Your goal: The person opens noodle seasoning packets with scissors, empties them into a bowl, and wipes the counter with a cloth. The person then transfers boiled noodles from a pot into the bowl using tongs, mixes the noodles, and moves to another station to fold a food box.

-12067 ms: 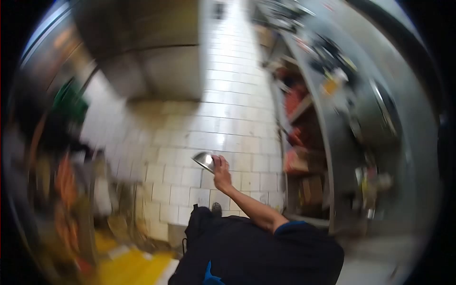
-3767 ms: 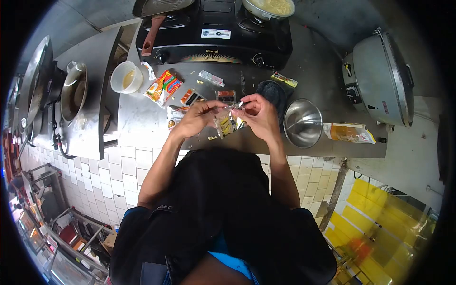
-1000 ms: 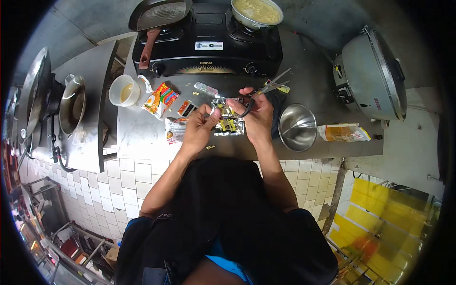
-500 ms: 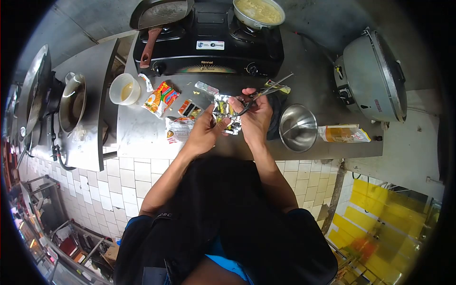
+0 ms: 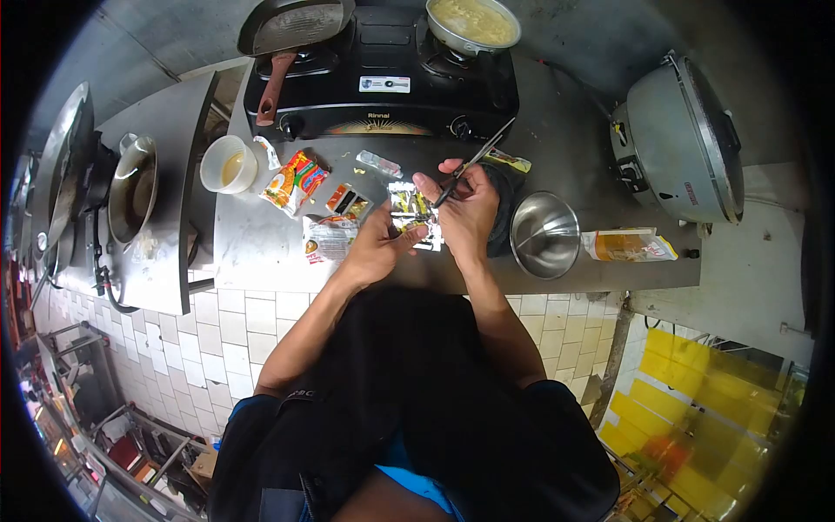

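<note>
Head view: filled pan (image 5: 474, 30) atop Rinnai stove (image 5: 383, 109)
Left hand (image 5: 374, 250): pinched on silver sachet (image 5: 404, 198), stove's near side
Right hand (image 5: 470, 216): closed around scissors (image 5: 479, 155)

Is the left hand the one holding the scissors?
No, the right hand holds the scissors, while the left hand grips the silver sachets.

black top (image 5: 400, 374), blue sleeve edges (image 5: 254, 402), blue neckline (image 5: 419, 483)

scissors (image 5: 454, 181) | now in right hand (image 5: 470, 209) | blades (image 5: 494, 139): spread earlier, nearly together now
</note>
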A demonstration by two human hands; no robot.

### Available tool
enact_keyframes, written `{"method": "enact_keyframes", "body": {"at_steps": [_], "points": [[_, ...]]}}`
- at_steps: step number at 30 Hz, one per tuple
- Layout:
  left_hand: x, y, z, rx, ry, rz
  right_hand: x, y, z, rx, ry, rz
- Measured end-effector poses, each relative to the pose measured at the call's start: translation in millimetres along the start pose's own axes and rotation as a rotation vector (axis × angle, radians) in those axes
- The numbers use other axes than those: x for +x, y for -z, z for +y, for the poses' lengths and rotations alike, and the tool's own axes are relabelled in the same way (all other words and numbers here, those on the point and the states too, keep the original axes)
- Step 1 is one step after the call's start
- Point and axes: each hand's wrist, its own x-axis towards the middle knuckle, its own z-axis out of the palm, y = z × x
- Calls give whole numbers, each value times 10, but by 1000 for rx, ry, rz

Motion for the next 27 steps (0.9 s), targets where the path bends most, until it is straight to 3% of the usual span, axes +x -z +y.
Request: {"method": "enact_keyframes", "body": {"at_steps": [8,9,11,12,14,17,27], "points": [[-15,13,27,-88,11,-7,22,12,29,-146,7,50],[4,48,21,-279,3,58,15,67,-21,-143,10,39],[37,127,59,-516,-50,226,-86,220,-292,-245,-151,-371],[48,139,137,-536,-95,271,-170,273,-276,-242,-149,-392],[76,172,179,-560,-142,332,-331,361,-208,-411,-269,-698],[112,165,99,-470,-207,376,-392,350,-223,-578,-312,-761],[131,52,-33,-298,-239,313,-397,315,-124,-541,-249,-596]]}}
